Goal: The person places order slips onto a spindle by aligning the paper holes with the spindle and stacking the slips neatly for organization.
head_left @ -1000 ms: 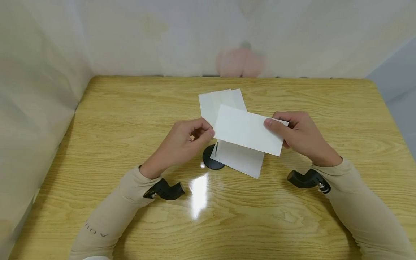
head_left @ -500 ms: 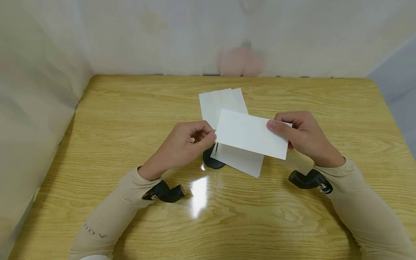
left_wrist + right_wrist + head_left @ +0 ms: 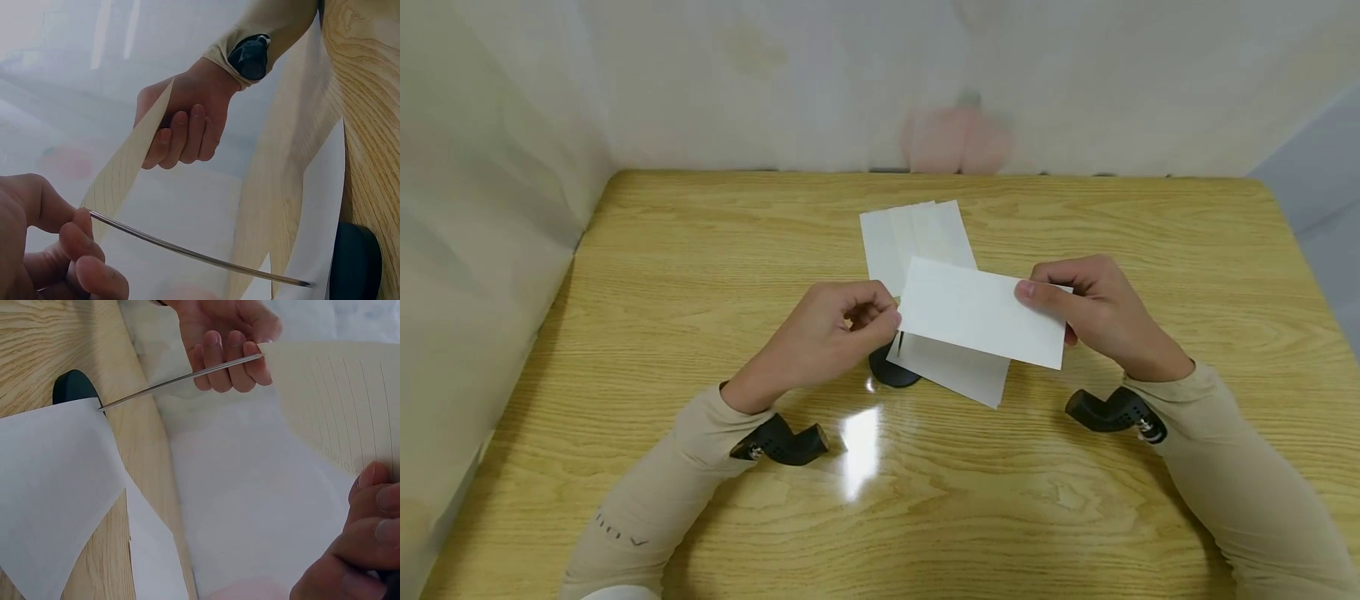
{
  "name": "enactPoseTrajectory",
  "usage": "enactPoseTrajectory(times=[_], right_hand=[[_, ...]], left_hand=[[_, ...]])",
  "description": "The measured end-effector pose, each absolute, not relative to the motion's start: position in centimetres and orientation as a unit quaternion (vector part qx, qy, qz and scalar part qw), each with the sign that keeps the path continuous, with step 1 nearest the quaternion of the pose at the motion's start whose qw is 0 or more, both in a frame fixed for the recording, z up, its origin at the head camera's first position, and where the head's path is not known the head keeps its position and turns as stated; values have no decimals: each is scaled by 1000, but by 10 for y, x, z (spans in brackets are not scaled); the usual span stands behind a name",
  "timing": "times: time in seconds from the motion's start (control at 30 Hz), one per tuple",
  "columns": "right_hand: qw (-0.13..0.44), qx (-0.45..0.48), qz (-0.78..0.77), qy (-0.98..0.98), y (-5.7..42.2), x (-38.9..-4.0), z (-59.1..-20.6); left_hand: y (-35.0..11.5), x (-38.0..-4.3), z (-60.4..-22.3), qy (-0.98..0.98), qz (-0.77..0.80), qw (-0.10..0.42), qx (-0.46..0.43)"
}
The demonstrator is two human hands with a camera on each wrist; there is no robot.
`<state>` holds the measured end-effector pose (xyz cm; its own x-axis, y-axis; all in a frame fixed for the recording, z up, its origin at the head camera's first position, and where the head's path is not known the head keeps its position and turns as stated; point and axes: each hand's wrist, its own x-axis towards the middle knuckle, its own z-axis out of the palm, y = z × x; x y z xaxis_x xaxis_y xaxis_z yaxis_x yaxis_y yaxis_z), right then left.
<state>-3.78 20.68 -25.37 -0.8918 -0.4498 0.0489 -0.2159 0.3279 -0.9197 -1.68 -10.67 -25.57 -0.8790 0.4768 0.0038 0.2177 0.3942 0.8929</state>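
Observation:
A paper slip (image 3: 985, 312), plain white on top, is held in the air between both hands. My right hand (image 3: 1093, 308) grips its right end, thumb on top and fingers beneath. With thumb and forefinger, my left hand (image 3: 842, 329) pinches the left corner, right at the tip of a thin metal rod (image 3: 187, 252). That rod rises from a dark round base (image 3: 891, 373), like a bill spike. Another white sheet (image 3: 962, 372) is low on the rod, near the base. Ruled lines show on the underside (image 3: 350, 406) of the held slip.
Several white slips (image 3: 917, 229) lie overlapping on the wooden table (image 3: 722, 225), behind the held one. A pale curtain (image 3: 775, 92) borders the table's back and left side. Each wrist carries a black camera (image 3: 790, 442) on its sleeve.
Over the last second, the slip and my hands have shifted slightly toward me and to the right, the corner staying by the rod tip. Since half a second ago they are nearly still.

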Motion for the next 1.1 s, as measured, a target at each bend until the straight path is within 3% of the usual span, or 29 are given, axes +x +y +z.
enactPoseTrajectory(times=[1.1], right_hand=[[129, -275, -518, 800, 212, -45, -264]], left_hand=[[-109, -17, -254, 831, 487, 136, 232]])
